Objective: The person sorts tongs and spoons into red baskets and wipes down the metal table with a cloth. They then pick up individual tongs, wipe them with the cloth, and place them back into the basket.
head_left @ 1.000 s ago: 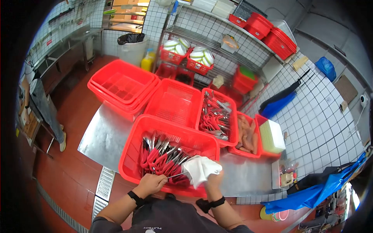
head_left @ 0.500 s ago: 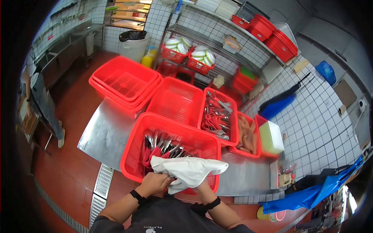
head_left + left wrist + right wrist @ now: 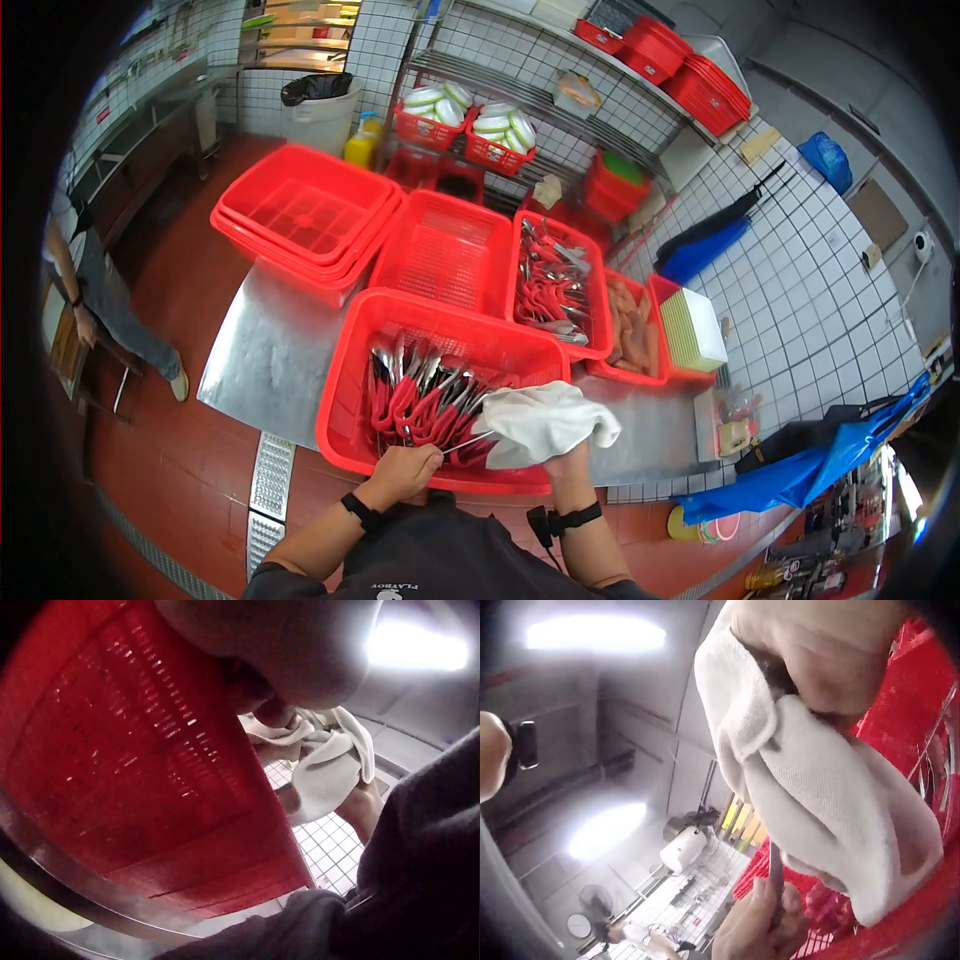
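The left hand, at the lower middle of the frame, pinches one end of a thin metal utensil. The utensil slants up and right to a white cloth, where its other end is hidden. The right hand grips the cloth from below and right; in the right wrist view its fingers curl into the bunched fabric, with some fingertips covered. The cloth lies over the near right corner of a large red tub.

Inside that tub, at the middle of the frame, many red-handled metal utensils lie in a heap, mostly left of the cloth. The tub stands on a metal tabletop. Behind it is a red basket, with stacked red tubs to its left and a second basket of red-handled utensils to its right. Farther right are long brownish items in a red container and a pale green stack.

On a rack at the upper middle, two red baskets hold white bowls with green rims. Another person stands at the left edge.
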Motion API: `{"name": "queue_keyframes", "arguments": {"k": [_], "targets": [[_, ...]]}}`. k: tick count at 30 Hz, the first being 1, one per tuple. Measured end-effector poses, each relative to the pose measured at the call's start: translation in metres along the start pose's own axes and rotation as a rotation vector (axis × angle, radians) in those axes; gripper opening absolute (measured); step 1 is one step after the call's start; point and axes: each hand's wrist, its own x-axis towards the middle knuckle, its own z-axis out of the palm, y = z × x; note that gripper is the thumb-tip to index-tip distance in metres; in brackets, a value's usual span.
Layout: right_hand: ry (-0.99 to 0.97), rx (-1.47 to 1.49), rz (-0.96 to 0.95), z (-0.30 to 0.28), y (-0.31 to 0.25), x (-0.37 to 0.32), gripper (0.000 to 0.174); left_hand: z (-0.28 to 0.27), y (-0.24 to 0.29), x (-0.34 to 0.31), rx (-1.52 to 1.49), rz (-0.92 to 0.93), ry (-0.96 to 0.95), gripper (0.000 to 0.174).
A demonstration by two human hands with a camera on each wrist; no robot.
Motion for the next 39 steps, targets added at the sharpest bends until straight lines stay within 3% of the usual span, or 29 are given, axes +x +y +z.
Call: {"name": "queue_keyframes", "arguments": {"k": [2,3,8,10,11,12,14,16,19,23,25,26,28,29,30,32,34,37,39], "targets": [[0.058,0.462,0.087,-0.046,0.005,0.008,0.061,-0.002,-0.001,0.0,-0.015,0.019,-0.031,0.031],[0.165,0.541,0.139,-0.05,0.0,0.011,0.066,-0.004,-0.001,0.0,-0.029,0.031,-0.052,0.032],[0.235,0.467,0.065,-0.031,0.002,-0.008,0.065,-0.006,-0.002,0.005,-0.087,-0.002,-0.121,0.033],[0.095,0.39,-0.058,-0.002,0.019,-0.016,0.055,-0.007,-0.002,0.009,-0.103,-0.035,-0.164,0.034],[0.205,-0.496,-0.204,0.015,0.025,-0.027,0.052,-0.008,0.0,0.012,-0.092,-0.096,-0.229,0.034],[0.216,-0.494,-0.207,0.02,0.033,-0.026,0.052,-0.009,0.002,0.015,-0.079,-0.158,-0.293,0.033],[0.282,0.526,0.02,0.025,0.046,-0.02,0.042,-0.012,0.005,0.017,-0.08,-0.147,-0.312,0.033],[0.33,0.518,0.03,0.01,0.064,-0.022,0.036,-0.012,0.003,0.018,-0.072,-0.131,-0.336,0.033],[0.575,0.336,0.016,-0.019,0.063,-0.023,0.029,-0.009,0.003,0.021,-0.031,-0.058,-0.411,0.036],[0.611,0.141,-0.174,-0.041,0.049,-0.034,0.036,-0.01,-0.001,0.029,-0.178,-0.004,-0.437,0.035],[0.638,-0.183,-0.206,-0.033,0.03,-0.035,0.036,-0.004,-0.01,0.03,-0.388,-0.123,-0.526,0.034],[0.624,-0.172,-0.211,-0.029,0.021,-0.03,0.036,-0.002,-0.014,0.031,-0.375,-0.12,-0.514,0.034],[0.926,-0.152,-0.305,-0.023,0.001,-0.015,0.044,-0.006,-0.014,0.038,-0.496,-0.258,-0.579,0.035],[0.92,0.063,-0.291,-0.035,-0.031,-0.01,0.044,-0.014,-0.006,0.034,-0.563,-0.39,-0.586,0.035],[0.907,0.286,-0.274,-0.062,-0.065,-0.01,0.045,-0.015,-0.005,0.034,-0.535,-0.387,-0.58,0.035],[0.848,0.353,-0.377,-0.136,-0.085,-0.01,0.053,-0.011,-0.008,0.026,-0.512,-0.436,-0.421,0.035],[0.821,0.453,-0.498,-0.172,-0.107,-0.015,0.053,-0.008,-0.002,0.027,-0.384,-0.408,-0.35,0.036],[0.851,0.372,-0.617,-0.205,-0.093,-0.017,0.051,0.002,0.009,0.031,-0.122,-0.411,-0.261,0.035],[1.194,-0.203,-0.459,-0.23,-0.059,-0.02,0.052,0.012,0.007,0.037,-0.014,-0.462,-0.23,0.035]]}}
